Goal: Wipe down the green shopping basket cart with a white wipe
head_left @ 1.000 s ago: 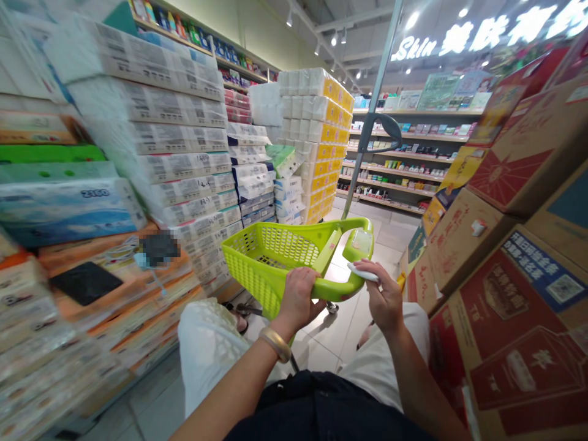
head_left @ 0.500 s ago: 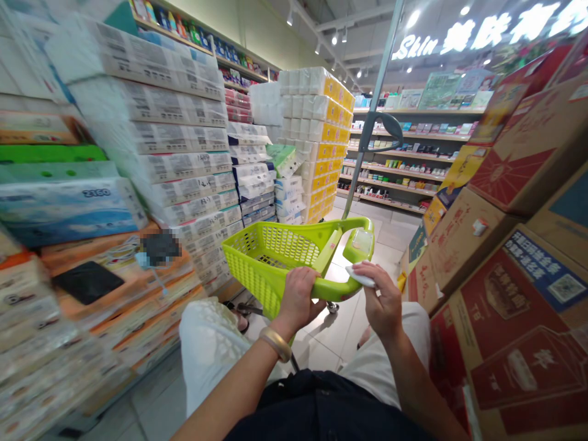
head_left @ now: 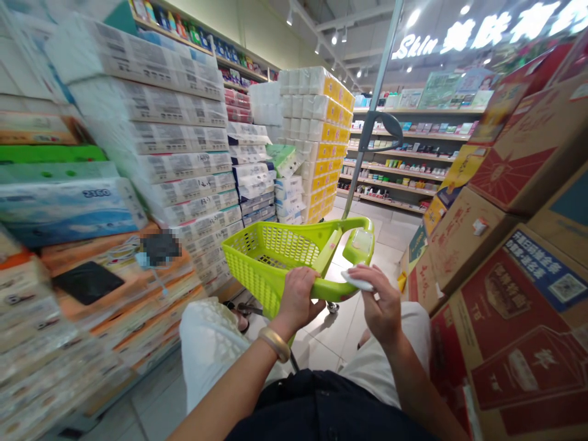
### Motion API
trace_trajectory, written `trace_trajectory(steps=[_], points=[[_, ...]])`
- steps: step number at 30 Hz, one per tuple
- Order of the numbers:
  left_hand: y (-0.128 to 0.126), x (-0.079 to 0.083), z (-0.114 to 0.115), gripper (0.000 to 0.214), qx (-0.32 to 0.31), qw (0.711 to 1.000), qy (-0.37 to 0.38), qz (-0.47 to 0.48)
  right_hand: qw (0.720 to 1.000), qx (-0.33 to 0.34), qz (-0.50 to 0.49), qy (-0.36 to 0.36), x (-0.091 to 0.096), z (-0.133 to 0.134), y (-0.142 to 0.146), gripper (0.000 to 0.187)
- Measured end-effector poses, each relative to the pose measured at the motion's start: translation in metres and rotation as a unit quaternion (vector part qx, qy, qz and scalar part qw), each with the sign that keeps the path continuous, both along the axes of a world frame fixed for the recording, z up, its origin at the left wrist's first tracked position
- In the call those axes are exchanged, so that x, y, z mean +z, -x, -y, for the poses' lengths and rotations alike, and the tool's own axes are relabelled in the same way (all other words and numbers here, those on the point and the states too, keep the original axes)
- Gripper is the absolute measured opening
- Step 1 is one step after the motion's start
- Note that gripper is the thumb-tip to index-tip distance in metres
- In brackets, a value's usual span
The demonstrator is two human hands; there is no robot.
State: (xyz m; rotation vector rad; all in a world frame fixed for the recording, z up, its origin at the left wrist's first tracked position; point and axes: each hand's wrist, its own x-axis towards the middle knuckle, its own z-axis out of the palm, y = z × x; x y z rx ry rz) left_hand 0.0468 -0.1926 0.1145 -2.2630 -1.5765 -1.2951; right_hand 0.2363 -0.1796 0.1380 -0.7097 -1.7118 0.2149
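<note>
A lime-green shopping cart (head_left: pixel 271 288) with a perforated basket stands in front of me. My left hand (head_left: pixel 297 298) is wrapped round the near end of its handle (head_left: pixel 334 289), a gold-coloured bangle (head_left: pixel 274 344) on that wrist. Pinched between the fingers and thumb of my right hand (head_left: pixel 382 304) is a folded white wipe (head_left: pixel 356 281), pressed against the handle at its right-hand bend. The basket's visible inside holds nothing.
Tall stacks of wrapped paper packs (head_left: pixel 179 138) rise on the left. Cardboard cartons (head_left: pixel 509 306) are piled close on my right. A grey pole (head_left: pixel 367 147) stands beyond the cart, before stocked shelves (head_left: pixel 413 165). A black tablet-like object (head_left: pixel 87 282) lies on orange packs.
My right hand has slid slightly left along the handle with the white wipe. The left hand and the cart stay where they were.
</note>
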Motion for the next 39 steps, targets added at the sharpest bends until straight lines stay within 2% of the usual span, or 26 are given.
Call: trace_trajectory(steps=[2,4,9,11,16,18,24,26,31,36,39], points=[[0.000,0.000,0.001,0.024,0.000,1.000,0.000,0.003,0.995,0.056,0.078,-0.028,0.005,0.012,0.012,0.025],[0.000,0.001,0.001,0.023,0.001,1.000,0.004,0.004,0.990,0.073,0.118,-0.039,0.009,0.016,0.017,0.026],[0.000,0.002,0.002,0.027,0.001,1.000,0.022,0.003,0.998,-0.023,0.058,-0.003,0.008,-0.006,-0.003,0.023],[0.000,0.002,0.002,0.027,0.000,1.000,0.023,0.002,0.999,-0.040,0.033,0.002,0.006,-0.007,-0.008,0.022],[0.000,0.001,0.002,0.024,0.006,1.000,0.020,0.002,0.990,0.072,0.114,-0.034,0.007,0.015,0.010,0.026],[0.001,0.001,0.003,0.025,0.005,1.000,0.022,0.002,0.988,0.085,0.124,-0.033,0.007,0.013,0.010,0.027],[0.000,0.002,0.003,0.027,0.004,1.000,0.015,0.004,1.000,-0.003,-0.015,0.024,-0.002,-0.015,-0.015,0.023],[0.000,0.002,0.003,0.027,0.005,1.000,0.014,0.004,1.000,0.006,-0.013,0.021,-0.002,-0.009,-0.012,0.024],[0.001,0.004,0.004,0.026,0.008,1.000,0.026,0.009,0.992,0.091,0.089,-0.015,0.005,0.010,0.004,0.027],[0.006,0.009,0.006,0.028,-0.019,0.999,0.041,0.017,0.998,0.049,0.031,0.013,0.003,-0.006,-0.011,0.024],[0.009,0.012,0.009,0.029,-0.029,0.998,0.050,0.012,0.998,0.050,0.005,0.023,-0.001,-0.008,-0.017,0.022]])
